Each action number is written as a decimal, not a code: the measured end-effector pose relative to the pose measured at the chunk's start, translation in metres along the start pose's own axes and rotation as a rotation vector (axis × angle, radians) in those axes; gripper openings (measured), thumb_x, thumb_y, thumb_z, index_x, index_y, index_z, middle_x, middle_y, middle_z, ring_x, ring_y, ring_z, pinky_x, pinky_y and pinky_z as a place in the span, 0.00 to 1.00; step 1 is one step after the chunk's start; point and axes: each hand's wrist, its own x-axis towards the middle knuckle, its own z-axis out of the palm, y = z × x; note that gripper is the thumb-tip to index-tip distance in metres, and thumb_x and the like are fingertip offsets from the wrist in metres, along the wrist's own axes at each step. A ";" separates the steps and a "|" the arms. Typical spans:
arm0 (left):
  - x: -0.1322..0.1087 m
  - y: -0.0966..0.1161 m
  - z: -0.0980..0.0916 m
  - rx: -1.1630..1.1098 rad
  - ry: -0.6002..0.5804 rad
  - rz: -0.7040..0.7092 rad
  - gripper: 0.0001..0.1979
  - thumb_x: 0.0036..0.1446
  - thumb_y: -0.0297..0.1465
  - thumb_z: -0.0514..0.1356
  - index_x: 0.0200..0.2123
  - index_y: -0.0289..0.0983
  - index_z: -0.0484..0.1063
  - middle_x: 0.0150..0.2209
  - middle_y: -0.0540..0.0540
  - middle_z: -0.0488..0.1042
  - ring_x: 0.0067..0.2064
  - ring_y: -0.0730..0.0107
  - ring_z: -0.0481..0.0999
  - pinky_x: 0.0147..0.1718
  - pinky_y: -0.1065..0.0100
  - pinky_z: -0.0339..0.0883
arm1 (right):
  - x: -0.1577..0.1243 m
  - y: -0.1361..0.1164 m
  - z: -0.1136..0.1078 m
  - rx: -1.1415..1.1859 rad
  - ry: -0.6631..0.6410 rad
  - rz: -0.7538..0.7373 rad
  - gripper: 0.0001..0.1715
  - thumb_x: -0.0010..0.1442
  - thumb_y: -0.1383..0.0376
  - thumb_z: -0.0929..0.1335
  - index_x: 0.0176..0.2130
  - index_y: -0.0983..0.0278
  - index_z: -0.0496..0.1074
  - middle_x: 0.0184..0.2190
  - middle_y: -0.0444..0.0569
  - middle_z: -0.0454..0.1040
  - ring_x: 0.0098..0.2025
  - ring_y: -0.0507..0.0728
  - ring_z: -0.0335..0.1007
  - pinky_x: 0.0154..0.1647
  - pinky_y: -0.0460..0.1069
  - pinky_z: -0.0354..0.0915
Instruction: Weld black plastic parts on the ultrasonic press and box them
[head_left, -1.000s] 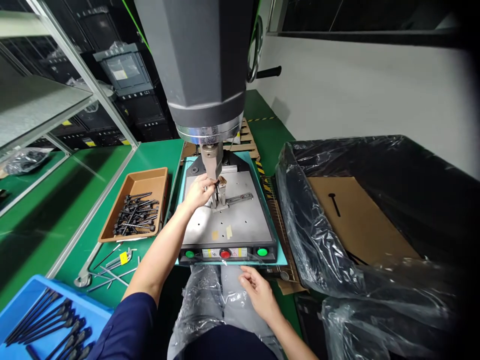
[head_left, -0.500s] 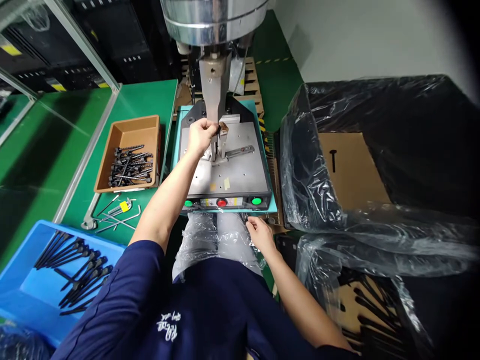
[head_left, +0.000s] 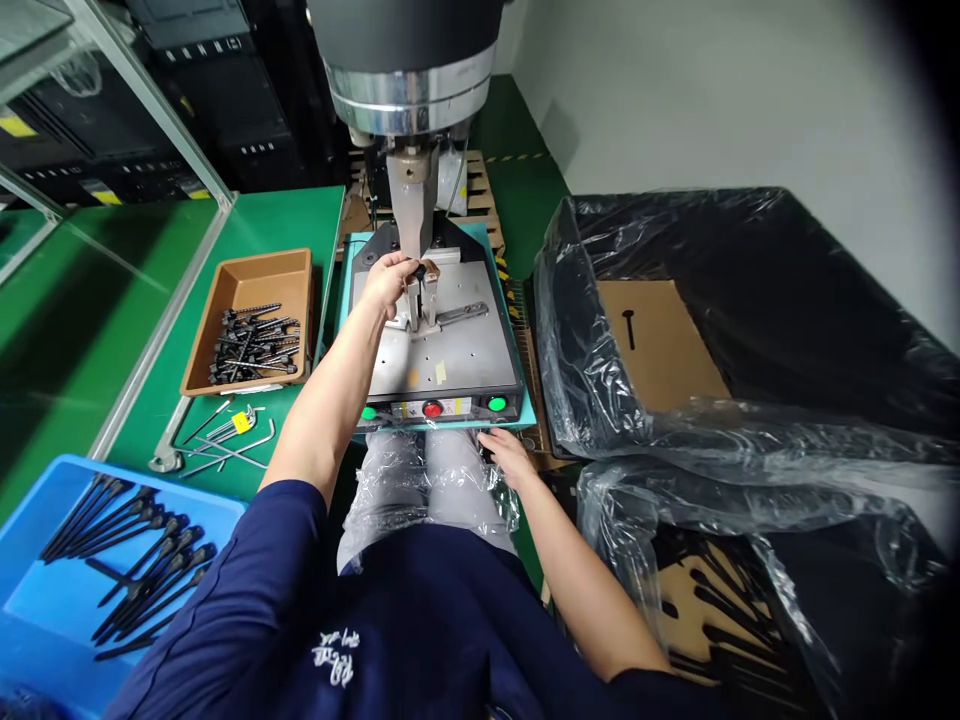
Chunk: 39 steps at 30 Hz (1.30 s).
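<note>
My left hand is closed in a pinch at the black head of a part standing in the metal fixture. The rest of that part is mostly hidden between the fixture's uprights. Right above it hangs the tapered metal horn of a press. Lower down, my right hand is at the front edge of the press base, below its right green button. Its fingers are loosely stretched, and I see nothing held in them.
To the left, a brown bin holds several dark screws, with hex keys beside it. A blue bin holds several black spikes. Plastic-lined boxes stand on the right. The press head overhangs the base.
My view has shifted, so most things appear further left. The black head now shows more clearly beside my left fingers. My right fingers look straighter at the base's front edge.
</note>
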 end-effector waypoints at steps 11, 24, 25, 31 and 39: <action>-0.082 -0.027 -0.040 0.054 0.420 0.411 0.11 0.54 0.34 0.62 0.39 0.35 0.73 0.41 0.44 0.77 0.44 0.68 0.76 0.48 0.65 0.67 | -0.011 -0.017 0.013 0.059 -0.040 -0.187 0.33 0.38 0.44 0.77 0.36 0.64 0.74 0.30 0.49 0.77 0.35 0.62 0.76 0.43 0.56 0.70; -0.150 -0.070 -0.075 0.563 -0.923 -0.052 0.45 0.42 0.47 0.72 0.62 0.33 0.66 0.38 0.45 0.78 0.41 0.62 0.76 0.47 0.62 0.66 | -0.070 -0.168 -0.016 -0.209 -0.602 -0.898 0.11 0.62 0.57 0.71 0.35 0.62 0.78 0.35 0.50 0.78 0.39 0.58 0.74 0.44 0.53 0.68; -0.142 -0.067 -0.079 0.545 -0.920 -0.087 0.42 0.43 0.48 0.72 0.58 0.32 0.70 0.32 0.48 0.76 0.36 0.66 0.74 0.41 0.65 0.66 | -0.071 -0.179 -0.019 -0.194 -0.627 -0.892 0.11 0.62 0.57 0.71 0.35 0.62 0.78 0.36 0.50 0.78 0.39 0.58 0.75 0.43 0.53 0.69; -0.128 -0.059 -0.087 0.422 -0.822 -0.031 0.23 0.45 0.44 0.72 0.37 0.33 0.76 0.34 0.47 0.74 0.38 0.70 0.72 0.37 0.69 0.64 | -0.054 -0.210 -0.021 -0.172 -0.660 -0.688 0.18 0.56 0.52 0.74 0.38 0.63 0.78 0.34 0.51 0.80 0.35 0.59 0.78 0.29 0.49 0.70; -0.115 -0.047 -0.091 0.389 -0.820 -0.171 0.21 0.48 0.40 0.70 0.39 0.33 0.71 0.28 0.49 0.75 0.31 0.72 0.74 0.35 0.70 0.64 | -0.020 -0.242 -0.008 -0.049 -0.631 -0.657 0.22 0.51 0.51 0.77 0.37 0.63 0.73 0.28 0.47 0.78 0.26 0.55 0.76 0.22 0.46 0.68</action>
